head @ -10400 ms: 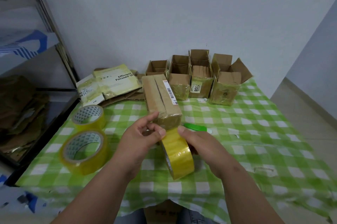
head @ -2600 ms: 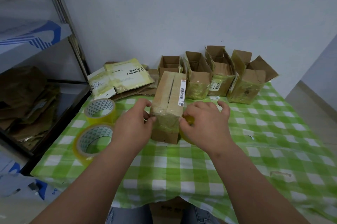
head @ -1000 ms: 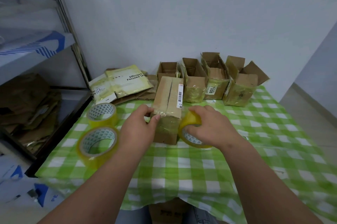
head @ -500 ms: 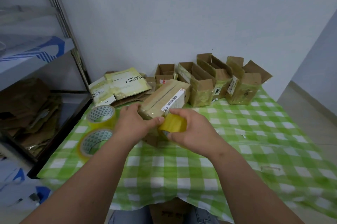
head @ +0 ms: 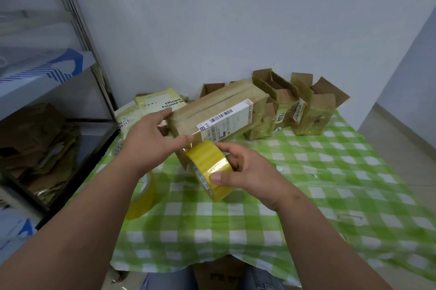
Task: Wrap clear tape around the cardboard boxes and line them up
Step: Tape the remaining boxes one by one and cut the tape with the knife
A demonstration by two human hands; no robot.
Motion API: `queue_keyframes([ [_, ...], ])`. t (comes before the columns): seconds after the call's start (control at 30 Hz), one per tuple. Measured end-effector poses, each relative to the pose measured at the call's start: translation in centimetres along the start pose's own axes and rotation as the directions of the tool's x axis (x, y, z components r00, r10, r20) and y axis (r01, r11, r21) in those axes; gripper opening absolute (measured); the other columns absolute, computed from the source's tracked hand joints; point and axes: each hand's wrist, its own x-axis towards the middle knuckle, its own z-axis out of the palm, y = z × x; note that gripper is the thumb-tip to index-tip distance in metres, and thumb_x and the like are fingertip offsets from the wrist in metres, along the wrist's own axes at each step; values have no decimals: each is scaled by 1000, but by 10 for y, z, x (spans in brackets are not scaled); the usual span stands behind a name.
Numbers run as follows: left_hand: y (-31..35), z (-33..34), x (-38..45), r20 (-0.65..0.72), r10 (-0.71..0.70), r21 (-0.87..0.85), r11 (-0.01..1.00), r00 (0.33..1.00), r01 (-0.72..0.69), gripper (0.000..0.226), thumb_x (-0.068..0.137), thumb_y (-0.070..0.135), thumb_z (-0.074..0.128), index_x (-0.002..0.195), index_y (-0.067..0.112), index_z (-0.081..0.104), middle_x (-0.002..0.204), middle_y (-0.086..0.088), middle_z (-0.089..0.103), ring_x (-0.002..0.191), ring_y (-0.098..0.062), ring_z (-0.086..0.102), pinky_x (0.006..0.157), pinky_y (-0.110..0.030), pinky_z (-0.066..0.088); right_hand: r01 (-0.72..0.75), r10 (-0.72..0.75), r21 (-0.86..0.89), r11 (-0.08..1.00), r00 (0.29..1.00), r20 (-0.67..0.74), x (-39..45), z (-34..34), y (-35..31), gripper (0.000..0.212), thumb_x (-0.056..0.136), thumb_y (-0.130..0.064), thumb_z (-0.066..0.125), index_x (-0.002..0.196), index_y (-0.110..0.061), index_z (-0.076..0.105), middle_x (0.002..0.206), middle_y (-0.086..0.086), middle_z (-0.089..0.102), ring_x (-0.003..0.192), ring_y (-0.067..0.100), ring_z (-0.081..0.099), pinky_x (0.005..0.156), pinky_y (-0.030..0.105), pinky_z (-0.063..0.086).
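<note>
A long closed cardboard box (head: 217, 110) with a white barcode label is lifted and tilted over the green checked table (head: 306, 171). My left hand (head: 151, 141) grips its near end, thumb under the label corner. My right hand (head: 247, 171) holds a roll of yellowish clear tape (head: 208, 169) just below the box's near end, fingers curled round it. Behind the lifted box, several open-topped, tape-wrapped boxes (head: 313, 110) stand in a row along the wall.
A second tape roll (head: 141, 197) lies on the table's left side, partly behind my left forearm. Flat printed packets (head: 162, 105) lie at the back left. A metal shelf (head: 47, 72) with crumpled cardboard stands to the left. The table's right half holds small paper scraps.
The box has been raised higher and turned, so its far end points right. The tape roll has come down below the box's near end, toward me.
</note>
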Motion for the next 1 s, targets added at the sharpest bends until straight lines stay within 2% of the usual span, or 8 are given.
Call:
queue_keyframes([
  [0.17, -5, 0, 6, 171, -22, -76, 997, 985, 35, 99, 38, 61, 81, 128, 29, 52, 122, 12, 59, 107, -9, 63, 96, -44, 53, -49, 47, 71, 996, 999, 25, 1, 12, 1, 57, 83, 0, 75, 134, -11, 53, 103, 9, 75, 91, 21, 72, 83, 41, 58],
  [0.27, -12, -8, 9, 198, 19, -62, 998, 980, -7, 86, 38, 63, 80, 116, 32, 59, 116, 14, 61, 105, -9, 64, 94, -43, 54, -47, 37, 156, 987, 997, 67, -1, 17, 1, 51, 84, 1, 73, 130, -12, 55, 106, 8, 75, 93, 19, 71, 78, 33, 57],
  [0.4, -15, -15, 13, 220, 22, -21, 1000, 975, -18, 88, 38, 63, 77, 119, 33, 63, 111, 17, 63, 104, -5, 63, 93, -36, 54, -48, 31, 183, 982, 995, 91, 3, 19, 1, 65, 83, 3, 72, 140, -17, 46, 98, 2, 74, 92, 14, 70, 77, 25, 55],
  [0.53, -26, 1, 15, 312, -23, 17, 1000, 950, 19, 84, 52, 54, 89, 128, 31, 61, 121, 9, 64, 109, -8, 62, 90, -30, 52, -44, 42, 90, 995, 999, 27, 7, 20, 0, 61, 84, -5, 74, 139, -19, 51, 86, -4, 75, 83, 8, 71, 74, 20, 52],
  [0.63, -38, 19, 19, 259, -44, 3, 999, 965, 45, 76, 72, 43, 84, 140, 29, 54, 147, 7, 45, 128, -14, 51, 104, -35, 45, -53, 56, 82, 995, 998, -31, 11, 20, 2, 56, 87, -4, 72, 137, -18, 53, 83, -7, 74, 76, 5, 70, 65, 19, 52],
  [0.7, -41, 28, 19, 171, 28, 60, 997, 985, -38, 72, 76, 41, 81, 141, 30, 53, 146, 9, 37, 132, -12, 43, 111, -42, 40, -54, 56, 42, 998, 998, -43, 12, 21, 7, 56, 88, -6, 71, 138, -23, 51, 88, -9, 74, 79, 2, 69, 68, 18, 53],
  [0.83, -39, 38, 15, 93, 179, 168, 967, 979, -193, 39, 82, 30, 78, 121, 31, 69, 120, 13, 46, 124, -14, 45, 105, -38, 40, -27, 26, -5, 1000, 997, -66, 13, 22, 19, 57, 90, -4, 68, 128, -43, 51, 112, -7, 73, 98, 6, 68, 87, 25, 55],
  [1.0, -36, 38, 17, 122, 202, 359, 904, 972, -233, 33, 87, 39, 71, 119, 31, 71, 123, 12, 55, 122, -14, 46, 103, -38, 40, -21, 19, -30, 999, 997, -70, 13, 21, 22, 56, 90, -7, 69, 125, -48, 54, 106, 9, 73, 91, 18, 67, 93, 39, 55],
])
